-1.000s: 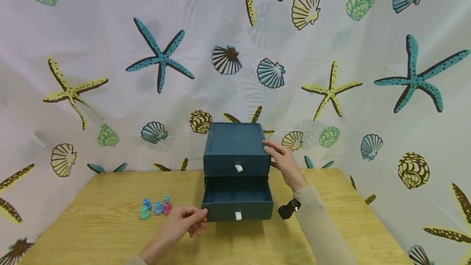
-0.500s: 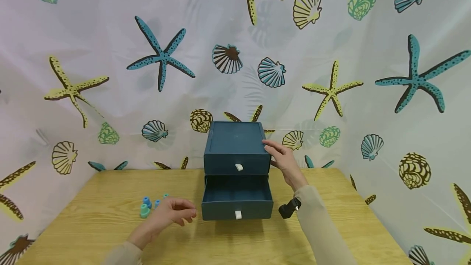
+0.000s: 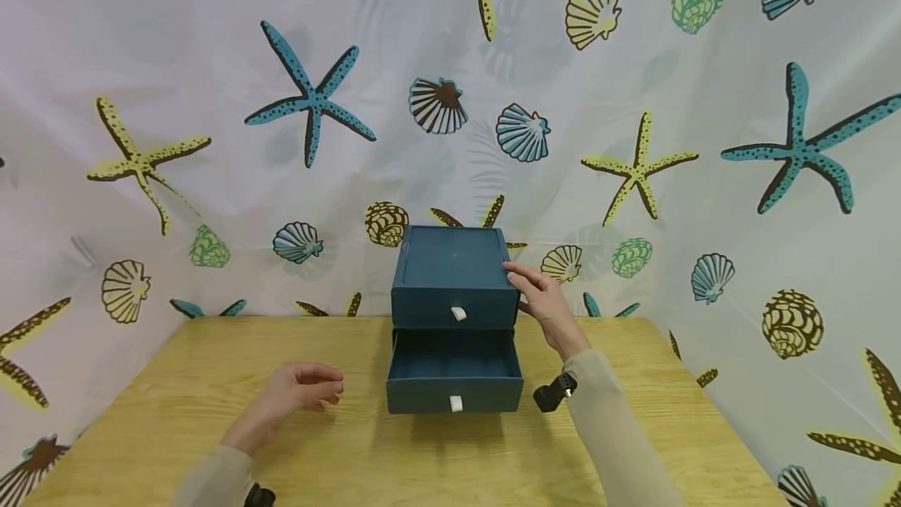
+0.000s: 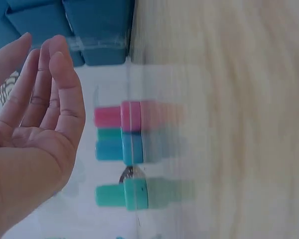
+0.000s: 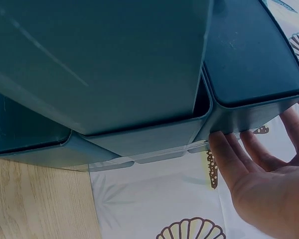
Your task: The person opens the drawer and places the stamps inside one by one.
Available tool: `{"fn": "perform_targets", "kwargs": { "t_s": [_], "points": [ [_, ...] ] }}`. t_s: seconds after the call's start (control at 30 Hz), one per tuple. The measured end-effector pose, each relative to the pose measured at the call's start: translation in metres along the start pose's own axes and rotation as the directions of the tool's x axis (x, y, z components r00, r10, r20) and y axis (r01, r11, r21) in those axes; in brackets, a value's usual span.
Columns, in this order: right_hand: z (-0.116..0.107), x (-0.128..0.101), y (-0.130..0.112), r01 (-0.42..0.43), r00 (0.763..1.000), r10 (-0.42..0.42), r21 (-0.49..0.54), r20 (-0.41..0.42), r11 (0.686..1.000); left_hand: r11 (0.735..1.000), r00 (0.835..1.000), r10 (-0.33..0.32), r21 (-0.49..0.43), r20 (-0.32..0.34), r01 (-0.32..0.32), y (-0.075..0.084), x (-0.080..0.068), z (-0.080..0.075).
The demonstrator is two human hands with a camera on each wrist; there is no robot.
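Once drawn back from the lower drawer [image 3: 454, 386], now holding the left hand [image 3: 292, 391] near the small pegs [image 4: 133, 148], loosely bent and gripping nothing. Still resting the right hand [image 3: 545, 305], nearly straight-fingered, against the right side of the blue cabinet [image 3: 454, 260]. Left pulled out beneath the upper drawer [image 3: 422, 308]; probably done with opening, and seemingly turning to the pegs instead.

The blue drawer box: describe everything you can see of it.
The blue drawer box is dark, smooth and looks like plastic. It has two stacked drawers, each with a white tab in front. The upper drawer is closed; the lower drawer is pulled out, with nothing visible inside. It stands upright on the wooden table, front toward the person, whose right hand touches its right side.
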State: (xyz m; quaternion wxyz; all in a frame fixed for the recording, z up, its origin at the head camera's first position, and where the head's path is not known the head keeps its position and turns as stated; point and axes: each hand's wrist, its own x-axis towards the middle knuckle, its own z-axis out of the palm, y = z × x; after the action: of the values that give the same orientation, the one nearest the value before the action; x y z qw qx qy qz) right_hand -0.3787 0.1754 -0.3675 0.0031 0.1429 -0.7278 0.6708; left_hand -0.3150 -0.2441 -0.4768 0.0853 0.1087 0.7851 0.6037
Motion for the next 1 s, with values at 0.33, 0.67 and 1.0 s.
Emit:
{"fn": "perform_targets", "kwargs": {
  "t_s": [0.33, 0.67, 1.0],
  "points": [
    [0.004, -0.011, -0.017, -0.006, 1.0, 0.006, -0.017, -0.003, 1.0, 0.997, 0.986, -0.072, -0.044, -0.151, 0.066, -0.014, -0.004, -0.032],
    [0.004, -0.012, -0.016, -0.005, 1.0, 0.005, -0.015, 0.012, 1.0, 0.991, 0.965, -0.128, -0.059, -0.229, 0.117, -0.022, -0.009, -0.057],
    [0.004, -0.013, -0.017, 0.0, 1.0, 0.0, -0.024, 0.004, 1.0, 0.98, 0.927, -0.195, -0.091, -0.32, 0.175, -0.028, -0.013, -0.073]
  ]
}}
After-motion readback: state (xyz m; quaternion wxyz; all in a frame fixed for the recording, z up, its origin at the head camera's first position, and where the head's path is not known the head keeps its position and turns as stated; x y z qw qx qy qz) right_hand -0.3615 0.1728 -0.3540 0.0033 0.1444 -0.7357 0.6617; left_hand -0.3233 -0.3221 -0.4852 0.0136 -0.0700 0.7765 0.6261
